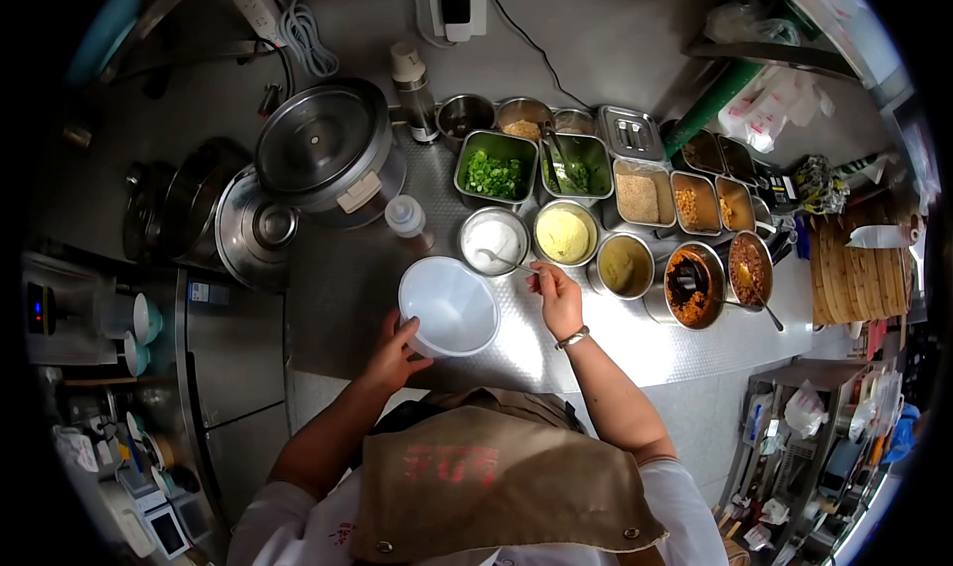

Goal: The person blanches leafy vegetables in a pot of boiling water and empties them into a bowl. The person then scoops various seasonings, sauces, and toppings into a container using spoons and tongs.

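My left hand [395,355] grips the near left rim of a translucent white plastic bowl [449,306], thumb over the edge. The bowl looks bare inside and is tilted a little toward me. In my right hand [559,298] is the handle of a metal spoon [508,261], pinched between thumb and fingers. The spoon's head reaches into a round steel container of white powder [493,234]. Right beside it stands a container of pale yellow powder [565,232]. A squeeze bottle [406,216] with a white cap is behind the bowl, to the left.
Steel pans with chopped green onion [494,174], sesame-like seeds [640,197] and diced bits line the back. Containers of orange-red sauce [690,283] and brown mince [749,268] sit at the right. A large lidded cooker [328,154] and a thermos [412,89] stand at the back left.
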`<state>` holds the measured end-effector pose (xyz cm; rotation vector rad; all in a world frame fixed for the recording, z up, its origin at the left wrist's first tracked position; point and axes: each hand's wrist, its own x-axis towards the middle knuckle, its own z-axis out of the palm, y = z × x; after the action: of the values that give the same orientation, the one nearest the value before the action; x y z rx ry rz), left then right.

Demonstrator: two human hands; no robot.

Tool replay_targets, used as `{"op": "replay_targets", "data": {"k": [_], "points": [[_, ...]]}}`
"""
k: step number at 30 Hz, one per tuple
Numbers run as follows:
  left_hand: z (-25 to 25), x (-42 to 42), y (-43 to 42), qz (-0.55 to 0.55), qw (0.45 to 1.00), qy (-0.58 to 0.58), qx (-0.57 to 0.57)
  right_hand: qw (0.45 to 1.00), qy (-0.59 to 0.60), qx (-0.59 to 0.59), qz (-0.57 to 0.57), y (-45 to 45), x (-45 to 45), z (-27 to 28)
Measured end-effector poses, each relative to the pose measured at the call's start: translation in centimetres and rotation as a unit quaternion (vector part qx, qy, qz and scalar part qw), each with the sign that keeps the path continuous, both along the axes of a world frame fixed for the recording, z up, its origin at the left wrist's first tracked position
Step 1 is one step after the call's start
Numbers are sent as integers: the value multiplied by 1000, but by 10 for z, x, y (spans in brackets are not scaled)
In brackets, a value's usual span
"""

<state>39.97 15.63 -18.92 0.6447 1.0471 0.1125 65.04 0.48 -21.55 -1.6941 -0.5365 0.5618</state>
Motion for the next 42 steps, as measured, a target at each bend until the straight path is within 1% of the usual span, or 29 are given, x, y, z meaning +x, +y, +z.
{"op": "replay_targets", "data": {"k": [2, 5, 12, 15, 20, 24, 27, 30, 31, 33, 34, 35, 37, 39, 42], "points": [[3, 2, 0, 1, 1000, 2, 4, 996, 79, 41, -16, -5, 3, -1], [9, 4, 0, -3, 1000, 3, 11, 989, 130, 62, -28, -12, 7, 2], [7, 6, 3, -13, 1000, 6, 11, 984, 150, 84, -38, -21, 4, 4], [4, 6, 5, -17, 1000, 4, 11, 987, 133, 89, -32, -24, 4, -1], [3, 6, 7, -22, 1000, 4, 8, 982, 161, 89, -47, -25, 3, 0], [-1, 3, 9, -27, 1000, -3, 1, 974, 194, 99, -59, -26, 0, 4], [-3, 4, 8, -23, 1000, -1, 0, 976, 191, 84, -57, -32, -3, 16], [-1, 4, 8, -25, 1000, 2, -1, 981, 150, 124, 4, -46, -7, 46], [-2, 4, 8, -25, 1000, 1, -4, 988, 73, 138, -7, -51, -4, 53], [-3, 3, 8, -27, 1000, -1, -7, 987, 7, 137, -80, -57, 14, 61], [-5, 2, 8, -35, 999, -4, -13, 989, -49, 66, -120, -60, 25, 61], [-6, 0, 7, -43, 999, -7, -20, 987, -79, 27, -135, -60, 36, 59], [-7, 1, 1, -62, 997, -11, -36, 979, -157, -41, -125, -64, 57, 30], [-3, 2, -8, -83, 995, -10, -54, 958, -253, -77, -105, -62, 67, 4], [1, 10, -20, -118, 991, -3, -64, 951, -274, -81, -121, -55, 63, -12]]}}
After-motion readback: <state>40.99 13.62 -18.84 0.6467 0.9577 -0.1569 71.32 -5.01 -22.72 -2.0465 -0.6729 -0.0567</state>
